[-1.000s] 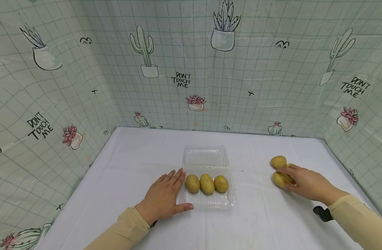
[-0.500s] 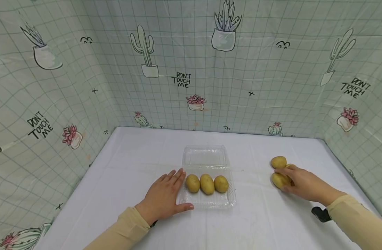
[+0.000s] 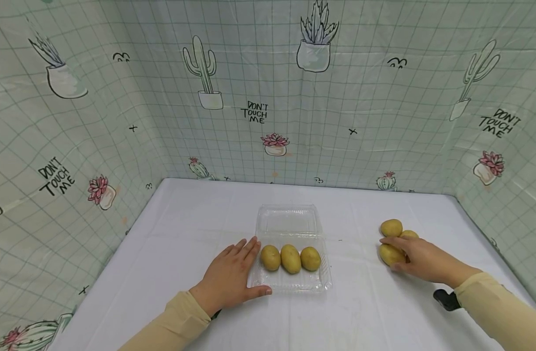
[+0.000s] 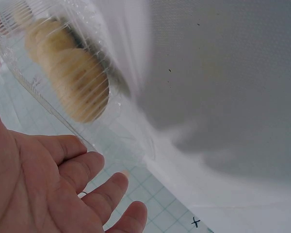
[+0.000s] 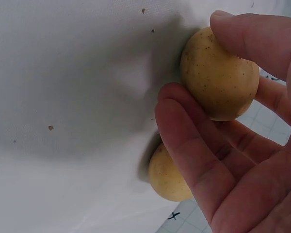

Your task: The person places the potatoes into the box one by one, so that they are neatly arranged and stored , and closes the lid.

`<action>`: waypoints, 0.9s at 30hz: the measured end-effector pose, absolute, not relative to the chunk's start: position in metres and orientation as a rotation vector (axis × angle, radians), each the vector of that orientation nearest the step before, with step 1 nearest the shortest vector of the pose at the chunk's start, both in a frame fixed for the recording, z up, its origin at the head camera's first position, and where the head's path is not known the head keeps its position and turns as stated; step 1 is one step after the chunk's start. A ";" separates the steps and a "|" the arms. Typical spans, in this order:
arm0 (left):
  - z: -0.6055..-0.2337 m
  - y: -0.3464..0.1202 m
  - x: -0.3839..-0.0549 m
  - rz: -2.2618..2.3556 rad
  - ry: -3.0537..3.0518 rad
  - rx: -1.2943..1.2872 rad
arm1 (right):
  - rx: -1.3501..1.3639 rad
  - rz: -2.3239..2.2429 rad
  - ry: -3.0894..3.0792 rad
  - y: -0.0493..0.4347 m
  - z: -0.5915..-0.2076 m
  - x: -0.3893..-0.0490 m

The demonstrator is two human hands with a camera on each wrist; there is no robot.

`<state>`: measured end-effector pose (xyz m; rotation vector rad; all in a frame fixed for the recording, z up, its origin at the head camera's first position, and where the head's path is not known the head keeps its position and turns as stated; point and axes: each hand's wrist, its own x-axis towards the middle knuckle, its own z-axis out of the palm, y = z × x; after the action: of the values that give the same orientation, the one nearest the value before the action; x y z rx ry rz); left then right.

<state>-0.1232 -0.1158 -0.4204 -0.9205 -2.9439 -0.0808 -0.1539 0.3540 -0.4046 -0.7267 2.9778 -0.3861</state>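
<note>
My left hand [image 3: 230,275] lies spread against the left side of a clear plastic clamshell box [image 3: 289,283], its fingers straight along the rim. Three potatoes [image 3: 290,259] sit in a row in the box's base, and the lid [image 3: 288,220] is folded back behind them. Over on the right, my right hand [image 3: 426,258] grips a potato [image 5: 218,73] between thumb and fingers, low at the tabletop. Two more potatoes lie just behind it: one at the back left [image 3: 391,227] and one partly hidden by the hand [image 3: 410,234].
A white cloth [image 3: 197,209] covers the table. Behind and at both sides stands a grid-patterned curtain [image 3: 268,73] printed with cacti. Small dark specks [image 5: 51,128] dot the cloth near the right hand.
My right hand has shifted slightly left with the potato it grips, showing more of the potato behind. The left hand and the box have stayed in place.
</note>
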 end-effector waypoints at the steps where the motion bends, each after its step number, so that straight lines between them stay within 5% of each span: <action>1: -0.420 -0.116 -0.123 -0.083 -2.947 -0.921 | -0.723 -0.386 2.972 0.354 -0.405 -0.154; 27: -0.417 -0.115 -0.122 -0.100 -2.941 -0.927 | -0.697 -0.393 2.939 0.353 -0.406 -0.155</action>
<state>-0.1223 -0.1149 -0.4165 -0.9269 -2.9406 -0.0996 -0.1554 0.3525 -0.4064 -0.6965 2.9386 -0.3930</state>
